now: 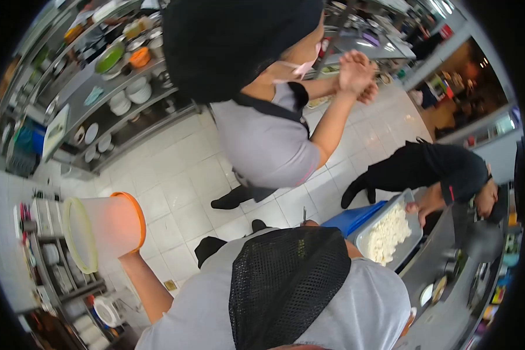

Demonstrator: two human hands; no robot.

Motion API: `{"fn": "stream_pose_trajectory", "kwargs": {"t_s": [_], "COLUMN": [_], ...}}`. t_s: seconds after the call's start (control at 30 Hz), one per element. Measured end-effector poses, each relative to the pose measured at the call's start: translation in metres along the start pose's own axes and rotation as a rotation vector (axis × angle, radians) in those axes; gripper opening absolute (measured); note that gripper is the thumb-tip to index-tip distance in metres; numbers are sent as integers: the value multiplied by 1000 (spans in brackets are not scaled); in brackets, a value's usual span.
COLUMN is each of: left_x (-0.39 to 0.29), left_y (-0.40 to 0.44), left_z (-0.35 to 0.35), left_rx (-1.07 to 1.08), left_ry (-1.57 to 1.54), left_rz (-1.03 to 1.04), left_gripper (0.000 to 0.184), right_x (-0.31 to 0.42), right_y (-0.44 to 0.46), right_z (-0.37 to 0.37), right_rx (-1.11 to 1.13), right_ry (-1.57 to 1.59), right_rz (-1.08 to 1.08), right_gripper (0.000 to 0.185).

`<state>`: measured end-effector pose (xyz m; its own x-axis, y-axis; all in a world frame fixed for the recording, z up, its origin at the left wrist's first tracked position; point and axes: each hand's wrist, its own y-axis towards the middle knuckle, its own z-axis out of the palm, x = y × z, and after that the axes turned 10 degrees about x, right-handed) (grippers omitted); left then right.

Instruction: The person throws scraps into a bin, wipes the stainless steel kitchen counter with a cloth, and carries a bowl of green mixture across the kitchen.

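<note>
At the left, my left hand (129, 254) is at the side of a translucent plastic bucket (102, 227) with an orange rim at one end and a pale green rim at the other. The bucket is tipped sideways, and my fingers are hidden behind it. A black mesh piece (286, 280) covers the middle of my grey shirt. Only a bit of skin from my right hand (312, 223) shows above its edge, beside a thin metal thing (304, 213); the fingers are hidden.
Ahead, a co-worker (268, 134) in grey holds both hands raised. Another person (443, 169) in black leans over a tray (415, 236) of white crumbly food at the right. A blue container (350, 219) is beside it. Steel shelves (122, 125) with bowls stand at upper left.
</note>
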<state>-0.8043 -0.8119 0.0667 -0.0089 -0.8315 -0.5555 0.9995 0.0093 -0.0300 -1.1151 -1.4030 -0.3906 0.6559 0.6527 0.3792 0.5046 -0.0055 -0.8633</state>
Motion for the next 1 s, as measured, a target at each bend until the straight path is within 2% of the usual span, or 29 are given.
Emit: {"fn": "stream_pose_trajectory", "kwargs": {"t_s": [0.1,0.17,0.23,0.27,0.33,0.4,0.5,0.57,0.67,0.7,0.73,0.8,0.87,0.93,1.0], "left_x": [12,5,-5,-7,-25,-48,-82,-112,-147,-158,-166,-172,-175,-179,-188], "left_y": [7,21,44,59,91,128,164,196,244,256,267,286,299,314,332], "left_z": [-21,-44,-74,-88,-124,-144,-147,-180,-214,-221,-225,-229,-228,-235,-272], "left_rx": [-111,-264,-245,-170,-63,-155,-140,-102,-54,-38,-44,-40,-46,2,53], "left_ry": [-26,26,42,86,132,110,178,165,145,143,142,57,44,28,39], "left_rz": [-32,-77,-136,-105,-81,-68,12,-7,-12,-4,13,55,83,106,132], "left_gripper": [55,56,53,48,44,32,23,22,21,21,21,24,27,31,33], "right_x": [47,87,124,140,207,260,339,376,432,436,438,430,360,368,417], "right_y": [-1,-4,-10,-1,-36,-27,-15,0,0,20,35,70,220,242,240], "right_z": [0,0,2,7,3,-3,5,17,26,30,31,34,73,65,34], "right_rx": [34,23,-34,-110,-278,-279,-282,-364,-350,-362,-360,-162,-135,70,126], "right_ry": [-137,-190,-177,-59,-70,-17,38,70,105,83,71,-319,-447,-716,-684], "right_rz": [-71,-117,-106,-3,55,120,194,183,186,184,171,62,61,-57,-89], "right_gripper": [41,41,41,42,37,38,41,41,40,31,31,28,25,25,25]}}
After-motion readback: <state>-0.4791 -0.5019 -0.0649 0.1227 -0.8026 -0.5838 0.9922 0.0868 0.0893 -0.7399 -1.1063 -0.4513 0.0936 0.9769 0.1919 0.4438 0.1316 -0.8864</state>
